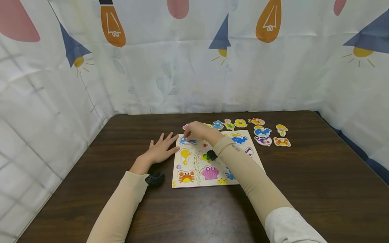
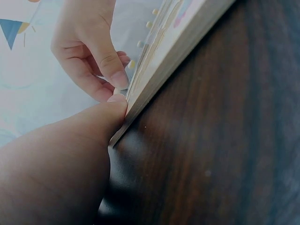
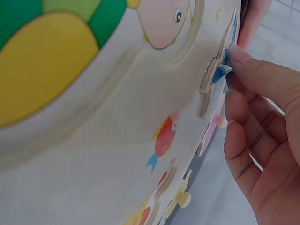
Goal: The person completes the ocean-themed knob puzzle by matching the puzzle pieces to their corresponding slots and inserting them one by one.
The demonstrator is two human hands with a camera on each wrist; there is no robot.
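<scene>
On the dark table lies a pale wooden sea-animal puzzle board (image 1: 176, 155) with printed crab, seahorse, shell, turtle and whale shapes. My right hand (image 1: 199, 131) reaches over its far left corner and pinches the knob of a blue puzzle piece (image 3: 218, 75) between thumb and index finger. In the right wrist view this piece stands slightly proud of the board; whether it is seated I cannot tell. My left hand (image 1: 161, 152) lies at the board's left edge with fingers spread. Its thumb (image 2: 117, 105) touches the board's edge in the left wrist view.
Several loose knobbed pieces lie behind the board, among them a blue octopus (image 1: 217, 125) and a turtle (image 1: 229, 124). To the right are a whale piece (image 1: 262, 132), a purple piece (image 1: 263, 141), a seahorse (image 1: 282, 130) and a crab (image 1: 282, 141). A printed curtain (image 1: 194, 84) hangs behind.
</scene>
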